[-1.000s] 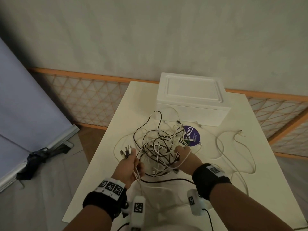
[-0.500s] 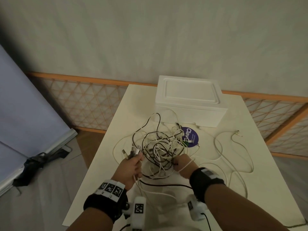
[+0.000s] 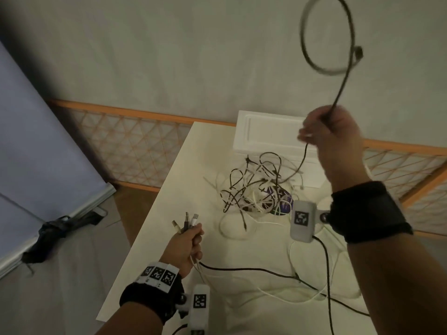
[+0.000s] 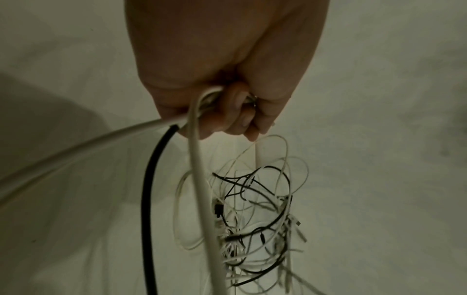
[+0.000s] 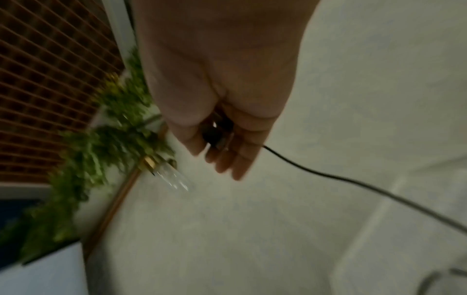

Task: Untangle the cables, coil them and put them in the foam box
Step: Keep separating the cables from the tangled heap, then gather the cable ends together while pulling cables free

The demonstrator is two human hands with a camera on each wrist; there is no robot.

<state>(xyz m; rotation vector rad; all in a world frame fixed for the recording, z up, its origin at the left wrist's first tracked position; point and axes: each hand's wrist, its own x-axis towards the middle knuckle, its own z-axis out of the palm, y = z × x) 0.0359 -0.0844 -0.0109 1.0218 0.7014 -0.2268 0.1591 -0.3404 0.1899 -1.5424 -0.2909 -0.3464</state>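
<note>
A tangle of black and white cables (image 3: 256, 192) lies on the white table (image 3: 169, 250), in front of the closed white foam box (image 3: 268, 131). My left hand (image 3: 191, 240) grips a bunch of cable ends, their plugs (image 3: 186, 222) sticking up past the fist; in the left wrist view white and black cables (image 4: 194, 159) run out of the left hand (image 4: 227, 107). My right hand (image 3: 324, 129) is raised high and holds a black cable (image 3: 341, 85), whose free end loops above it. The right wrist view shows the black cable (image 5: 328, 175) trailing from the right hand (image 5: 222, 139).
A purple round sticker (image 3: 283, 201) lies under the tangle. Loose white and black cables (image 3: 266, 272) trail across the table's near side. A wooden lattice fence (image 3: 135, 141) stands behind the table, with a dark bag (image 3: 58, 230) on the floor at left.
My right hand has left the tangle and risen high, pulling a black cable up out of it. The tangle has shifted toward the box. My left hand still holds the plug ends.
</note>
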